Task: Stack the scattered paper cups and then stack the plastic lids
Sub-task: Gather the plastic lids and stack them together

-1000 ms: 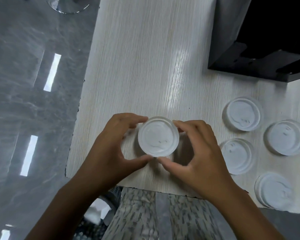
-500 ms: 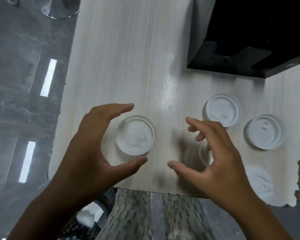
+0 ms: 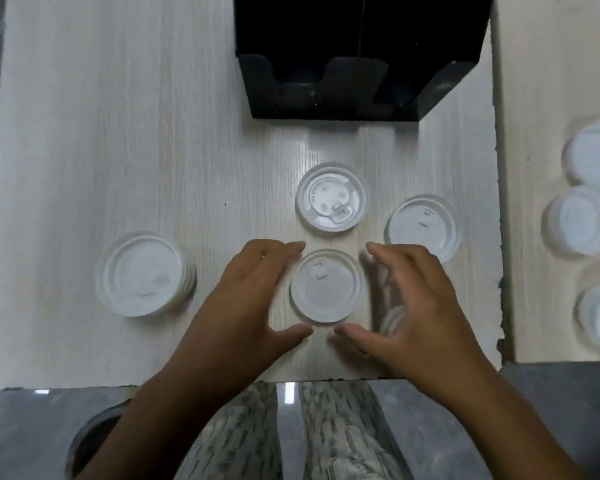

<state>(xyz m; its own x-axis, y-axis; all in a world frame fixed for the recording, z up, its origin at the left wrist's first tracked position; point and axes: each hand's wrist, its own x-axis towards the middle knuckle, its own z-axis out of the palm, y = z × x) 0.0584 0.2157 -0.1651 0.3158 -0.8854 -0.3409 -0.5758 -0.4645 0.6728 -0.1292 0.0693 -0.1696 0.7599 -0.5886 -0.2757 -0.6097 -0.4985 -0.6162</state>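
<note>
A small stack of white plastic lids [image 3: 142, 273] rests on the pale wooden table [image 3: 118, 133] at the left. A single lid [image 3: 326, 285] lies flat between my hands. My left hand [image 3: 253, 292] curves round its left side and my right hand [image 3: 416, 299] round its right side, fingers spread and a small gap to the rim. Another lid [image 3: 331, 197] lies just beyond it, one more lid [image 3: 423, 226] to the right, and a further lid [image 3: 392, 320] is mostly hidden under my right hand. No paper cups are in view.
A black holder box [image 3: 357, 57] stands at the back of the table. On a second table [image 3: 534, 98] to the right lie three blurred lids [image 3: 582, 220]. The table's front edge runs just below my wrists, with grey marbled floor [image 3: 326, 427] beyond it.
Both hands let go of the lid stack, which now sits at the left, and moved right to flank a single lid. The view swung right.
</note>
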